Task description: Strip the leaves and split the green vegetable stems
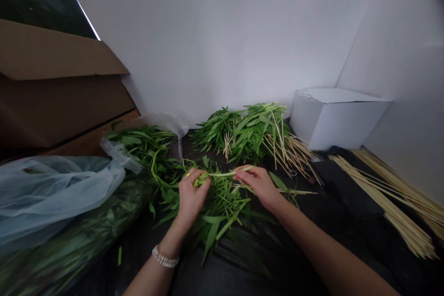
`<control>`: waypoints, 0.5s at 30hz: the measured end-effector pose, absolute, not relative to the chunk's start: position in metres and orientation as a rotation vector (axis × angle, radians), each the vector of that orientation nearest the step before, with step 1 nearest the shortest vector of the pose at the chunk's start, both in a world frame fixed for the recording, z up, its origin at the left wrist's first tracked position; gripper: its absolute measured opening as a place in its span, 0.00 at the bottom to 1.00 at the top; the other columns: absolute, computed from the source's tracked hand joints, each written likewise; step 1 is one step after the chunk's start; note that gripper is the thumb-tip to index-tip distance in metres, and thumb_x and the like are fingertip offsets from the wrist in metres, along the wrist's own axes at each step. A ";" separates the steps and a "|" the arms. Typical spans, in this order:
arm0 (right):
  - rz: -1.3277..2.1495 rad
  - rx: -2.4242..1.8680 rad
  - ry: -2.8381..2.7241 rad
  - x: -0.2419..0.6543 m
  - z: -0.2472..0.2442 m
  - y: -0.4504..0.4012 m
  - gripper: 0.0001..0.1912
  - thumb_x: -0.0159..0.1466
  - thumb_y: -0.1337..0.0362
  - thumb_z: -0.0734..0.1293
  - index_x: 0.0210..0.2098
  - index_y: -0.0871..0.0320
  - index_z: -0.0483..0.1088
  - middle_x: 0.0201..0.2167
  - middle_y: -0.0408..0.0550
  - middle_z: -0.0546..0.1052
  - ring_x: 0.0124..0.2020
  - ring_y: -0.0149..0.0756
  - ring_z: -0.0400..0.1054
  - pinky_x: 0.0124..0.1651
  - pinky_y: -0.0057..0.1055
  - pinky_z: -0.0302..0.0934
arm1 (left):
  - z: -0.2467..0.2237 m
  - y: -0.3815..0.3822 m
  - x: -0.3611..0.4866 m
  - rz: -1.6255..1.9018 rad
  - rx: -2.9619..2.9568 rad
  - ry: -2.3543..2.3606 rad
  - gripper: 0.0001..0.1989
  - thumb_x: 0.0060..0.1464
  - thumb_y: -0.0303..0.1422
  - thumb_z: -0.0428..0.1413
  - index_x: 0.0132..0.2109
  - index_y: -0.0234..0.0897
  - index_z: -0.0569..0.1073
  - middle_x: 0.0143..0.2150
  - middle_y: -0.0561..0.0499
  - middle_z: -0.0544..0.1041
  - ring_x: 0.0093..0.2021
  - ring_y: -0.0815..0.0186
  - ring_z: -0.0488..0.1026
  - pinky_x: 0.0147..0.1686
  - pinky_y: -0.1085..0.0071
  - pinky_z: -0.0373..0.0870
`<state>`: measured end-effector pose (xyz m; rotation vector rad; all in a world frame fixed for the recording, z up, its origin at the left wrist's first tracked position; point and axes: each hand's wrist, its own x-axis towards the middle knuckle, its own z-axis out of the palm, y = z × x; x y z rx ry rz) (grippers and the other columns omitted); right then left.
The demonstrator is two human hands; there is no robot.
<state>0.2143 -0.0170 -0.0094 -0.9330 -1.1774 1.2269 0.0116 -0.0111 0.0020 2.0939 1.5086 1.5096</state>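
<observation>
A pale green stem (224, 174) of a long-leafed vegetable runs level between my two hands. My left hand (190, 194), with a beaded bracelet at the wrist, is closed around a light green bunch (200, 179) at one end of that stem. Thumb and fingers of my right hand (259, 185) pinch the stem's other end. Below both hands lies a loose heap of leafy greens (222, 203) with cut-looking stems. A few thin wooden sticks (294, 192) lie by my right hand.
Leafy bundles with thin sticks (256, 129) are piled at the back. More greens (138, 141) and a clear plastic bag of greens (58, 189) lie left, beside a cardboard box (52, 101). At right are a white box (347, 118) and long sticks (385, 203).
</observation>
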 end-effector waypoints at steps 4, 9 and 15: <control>1.237 -0.903 -1.143 0.211 -0.011 -0.017 0.15 0.53 0.51 0.73 0.33 0.54 0.78 0.30 0.48 0.80 0.35 0.40 0.73 0.34 0.32 0.62 | 0.002 -0.010 0.014 1.590 1.990 1.518 0.05 0.49 0.28 0.54 0.28 0.37 0.74 0.27 0.53 0.71 0.30 0.66 0.69 0.32 0.68 0.64; 1.267 -0.881 -1.084 0.208 -0.012 -0.017 0.14 0.53 0.52 0.73 0.33 0.55 0.78 0.29 0.48 0.80 0.35 0.39 0.73 0.34 0.31 0.62 | 0.001 -0.009 0.013 1.613 1.937 1.529 0.06 0.50 0.29 0.54 0.28 0.37 0.74 0.27 0.53 0.71 0.31 0.66 0.69 0.34 0.68 0.64; 1.315 -0.859 -1.024 0.203 -0.012 -0.019 0.14 0.52 0.53 0.73 0.33 0.55 0.78 0.28 0.47 0.80 0.33 0.36 0.72 0.33 0.30 0.61 | 0.002 -0.010 0.018 1.649 1.807 1.527 0.07 0.49 0.30 0.53 0.27 0.37 0.74 0.27 0.54 0.71 0.31 0.66 0.68 0.34 0.69 0.63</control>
